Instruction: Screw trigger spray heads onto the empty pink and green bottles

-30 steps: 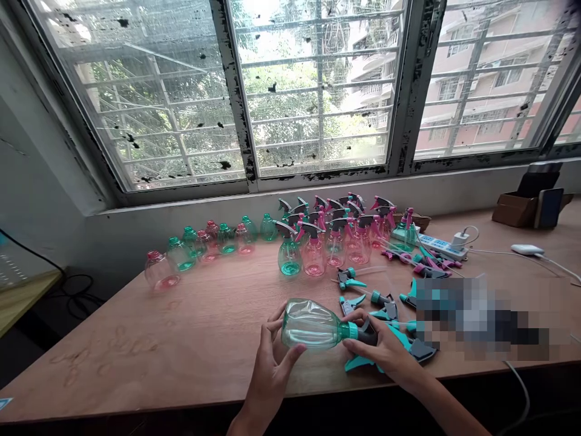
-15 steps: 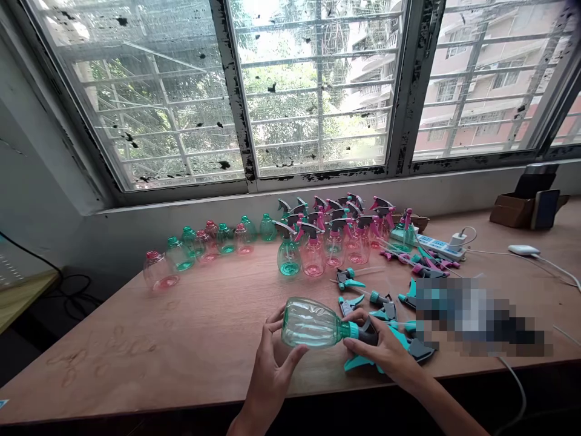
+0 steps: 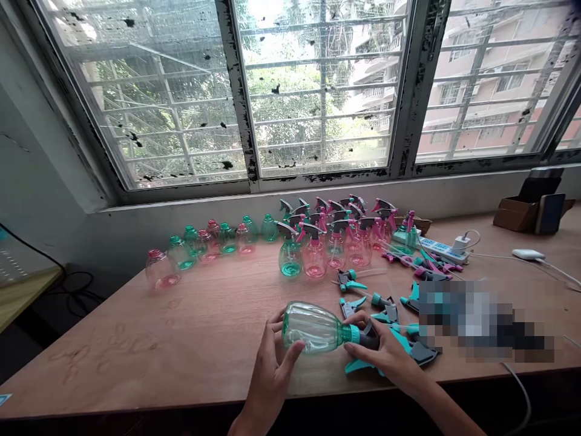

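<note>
While hands (image 3: 275,369) (image 3: 385,350) hold the green spray bottle (image 3: 313,327) sideways, grip almost unchanged

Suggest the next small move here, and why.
Probably a slight twist of the collar with the right hand, the left hand bracing the bottle. The bottle lies sideways in the grip: left hand around its base end, right hand at the spray head, collar at the neck. Whether the collar is tight can't be seen, so a check seems sensible.
</note>
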The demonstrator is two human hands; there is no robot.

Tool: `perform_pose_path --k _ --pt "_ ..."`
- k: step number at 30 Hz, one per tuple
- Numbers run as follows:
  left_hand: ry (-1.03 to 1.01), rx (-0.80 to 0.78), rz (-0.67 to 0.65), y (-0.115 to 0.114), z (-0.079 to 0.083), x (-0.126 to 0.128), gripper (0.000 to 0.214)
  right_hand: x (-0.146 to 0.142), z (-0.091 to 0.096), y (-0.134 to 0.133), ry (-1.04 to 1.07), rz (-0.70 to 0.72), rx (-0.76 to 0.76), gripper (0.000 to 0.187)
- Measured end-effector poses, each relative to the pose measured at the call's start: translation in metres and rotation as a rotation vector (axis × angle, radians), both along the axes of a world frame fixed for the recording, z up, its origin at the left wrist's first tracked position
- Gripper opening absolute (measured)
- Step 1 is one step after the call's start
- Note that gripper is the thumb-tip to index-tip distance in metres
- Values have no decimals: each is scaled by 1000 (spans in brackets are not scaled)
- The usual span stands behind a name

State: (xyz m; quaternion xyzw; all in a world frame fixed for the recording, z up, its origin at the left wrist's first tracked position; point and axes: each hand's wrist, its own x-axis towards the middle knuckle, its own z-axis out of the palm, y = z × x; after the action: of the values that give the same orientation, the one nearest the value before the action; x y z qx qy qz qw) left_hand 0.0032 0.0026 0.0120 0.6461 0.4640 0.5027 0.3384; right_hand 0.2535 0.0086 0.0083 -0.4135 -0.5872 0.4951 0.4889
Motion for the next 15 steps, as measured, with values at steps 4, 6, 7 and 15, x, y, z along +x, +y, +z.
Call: perform_pose_path --k 4,6,7,15 --pt "46 75 -7 4 1 0 37 0 -5 3 98 -6 -84 41" --pt "83 124 9 5 1 0 40 0 -8 5 148 3 -116 44" --pt "95 137 14 5 0 0 43 0 -9 6 155 10 -118 44" --pt "26 6 -12 4 -2 0 47 2 -7 4 -42 35 36 33"
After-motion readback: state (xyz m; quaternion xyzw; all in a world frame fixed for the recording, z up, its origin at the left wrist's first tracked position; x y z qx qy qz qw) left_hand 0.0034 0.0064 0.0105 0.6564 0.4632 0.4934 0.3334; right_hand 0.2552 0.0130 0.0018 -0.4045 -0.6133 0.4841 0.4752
